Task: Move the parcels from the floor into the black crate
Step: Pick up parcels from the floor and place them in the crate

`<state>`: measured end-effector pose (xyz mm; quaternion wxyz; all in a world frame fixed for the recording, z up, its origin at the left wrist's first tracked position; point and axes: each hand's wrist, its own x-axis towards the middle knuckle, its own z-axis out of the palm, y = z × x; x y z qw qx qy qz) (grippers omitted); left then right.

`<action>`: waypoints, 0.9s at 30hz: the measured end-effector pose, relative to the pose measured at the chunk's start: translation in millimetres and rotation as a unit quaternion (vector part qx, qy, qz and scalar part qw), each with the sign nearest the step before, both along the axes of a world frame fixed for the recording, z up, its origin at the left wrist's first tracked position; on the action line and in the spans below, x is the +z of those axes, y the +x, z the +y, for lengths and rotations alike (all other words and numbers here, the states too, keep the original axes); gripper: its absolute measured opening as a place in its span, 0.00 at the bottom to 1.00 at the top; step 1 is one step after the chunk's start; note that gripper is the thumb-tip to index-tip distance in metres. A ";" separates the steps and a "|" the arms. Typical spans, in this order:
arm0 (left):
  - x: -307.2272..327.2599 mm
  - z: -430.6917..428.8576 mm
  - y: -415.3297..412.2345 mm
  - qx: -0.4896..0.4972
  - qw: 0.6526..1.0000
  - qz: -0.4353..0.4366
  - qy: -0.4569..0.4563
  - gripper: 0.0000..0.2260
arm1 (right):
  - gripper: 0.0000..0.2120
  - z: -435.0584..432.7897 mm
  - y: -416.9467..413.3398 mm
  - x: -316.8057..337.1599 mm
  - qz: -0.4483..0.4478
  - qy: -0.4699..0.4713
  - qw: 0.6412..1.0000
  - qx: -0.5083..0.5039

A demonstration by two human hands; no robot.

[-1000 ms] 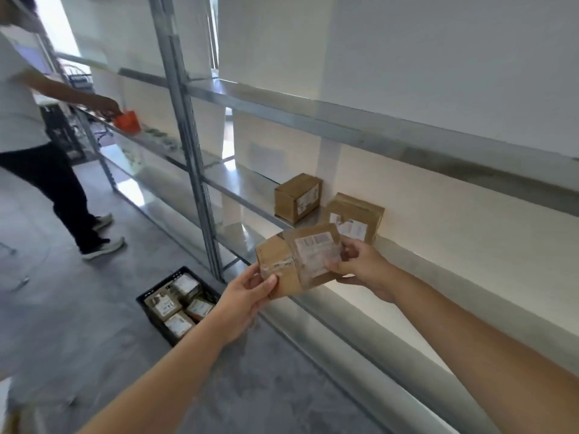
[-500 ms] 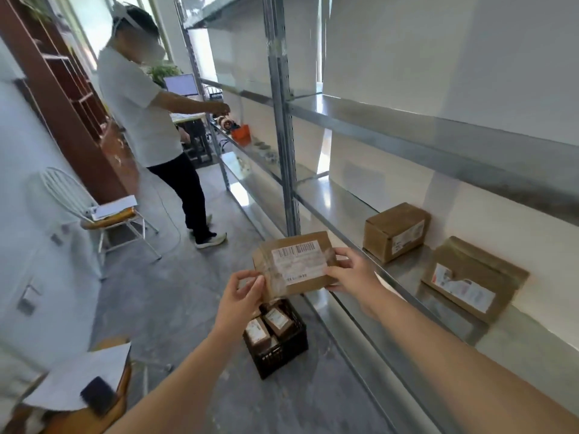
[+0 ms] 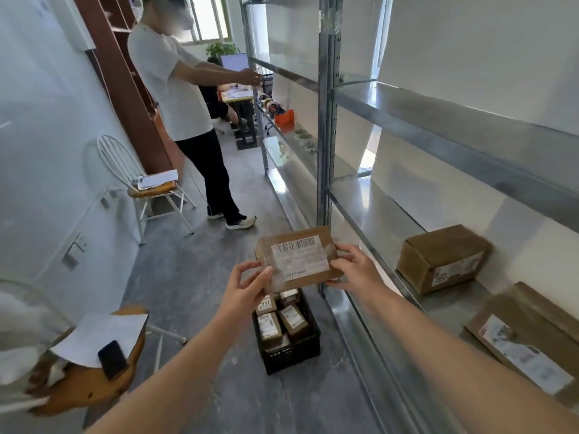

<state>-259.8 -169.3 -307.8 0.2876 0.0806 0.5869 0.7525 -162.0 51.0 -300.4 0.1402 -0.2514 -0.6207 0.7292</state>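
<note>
A narrow storeroom aisle is shown, its grey concrete floor (image 3: 188, 277) lit by daylight from a window (image 3: 206, 23) at 12 o'clock. Tall metal shelving (image 3: 326, 151) is ranged along a white back wall (image 3: 470, 42) from 1 to 4 o'clock. A white wire-backed chair (image 3: 125, 170) is set against a pale wall (image 3: 37, 120) at 9 o'clock, a brown wooden cabinet (image 3: 125, 89) is seen at 11, and a wooden stool (image 3: 81, 393) at 8.

The black crate (image 3: 291, 355) stands open at the top on the floor (image 3: 188, 277), so you can reach the small parcels (image 3: 269, 328) inside from above. The shelf post (image 3: 326, 151) rises just to its right. Bare floor lies to its left, with a wooden chair (image 3: 94, 386) nearer left.
</note>
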 end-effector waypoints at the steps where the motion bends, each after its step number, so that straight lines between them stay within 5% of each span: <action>1: -1.4 -2.0 -7.0 0.004 1.000 -0.006 0.004 0.24 | 0.14 -0.6 -9.1 -0.9 0.000 0.005 1.000 0.006; 5: -12.3 -8.9 -42.6 0.013 1.000 -0.018 0.000 0.26 | 0.15 -6.5 -49.9 -6.5 -0.013 0.018 0.999 0.034; 11: -41.6 -12.0 -118.3 -0.079 0.993 0.029 -0.083 0.47 | 0.13 -5.8 -125.7 -13.8 -0.055 0.030 0.998 0.028; 14: -48.1 5.0 -150.9 -0.067 0.996 0.019 -0.053 0.42 | 0.11 -11.9 -175.1 -10.4 -0.054 -0.002 0.998 -0.023; 19: -52.1 33.5 -220.2 -0.015 1.000 -0.015 0.019 0.38 | 0.23 -40.0 -258.4 -2.4 -0.087 -0.077 0.993 0.006; 27: -80.6 46.0 -308.1 -0.007 0.997 -0.023 -0.078 0.22 | 0.25 -27.0 -323.4 -27.6 -0.120 -0.032 0.992 0.010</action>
